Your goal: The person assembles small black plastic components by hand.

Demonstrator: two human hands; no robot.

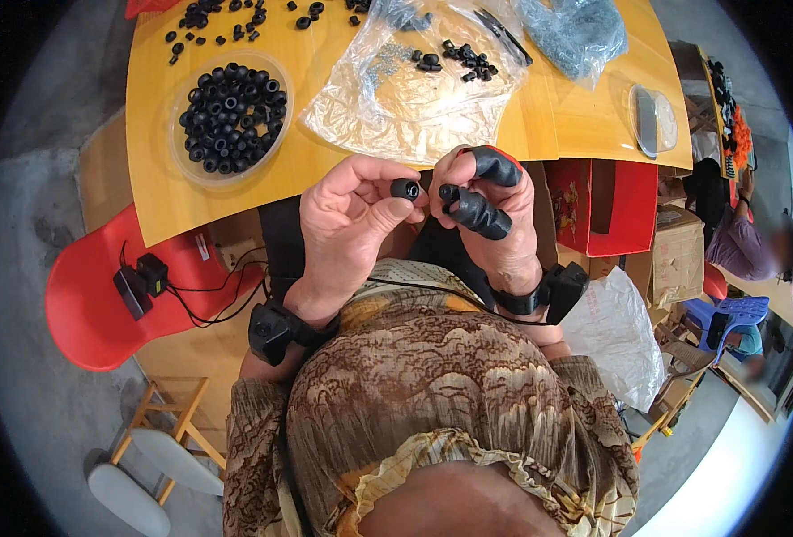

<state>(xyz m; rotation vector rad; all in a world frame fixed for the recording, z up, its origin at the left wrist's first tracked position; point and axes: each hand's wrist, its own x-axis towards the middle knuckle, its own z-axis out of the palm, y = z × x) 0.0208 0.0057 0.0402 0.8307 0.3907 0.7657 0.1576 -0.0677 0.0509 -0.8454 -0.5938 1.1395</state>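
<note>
At frame centre the left hand (352, 210) is pinching a black rubber ring (405, 189) while the right hand (486, 215) is gripping another piece (448, 192) — any slip could be dropping it lapward.

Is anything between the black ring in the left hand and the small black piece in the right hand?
Nothing visible. The left hand pinches the black ring at its fingertips, and the right hand, with black finger covers, holds the small black piece just beside it. Only a narrow open gap separates the two, above the table edge.
</note>
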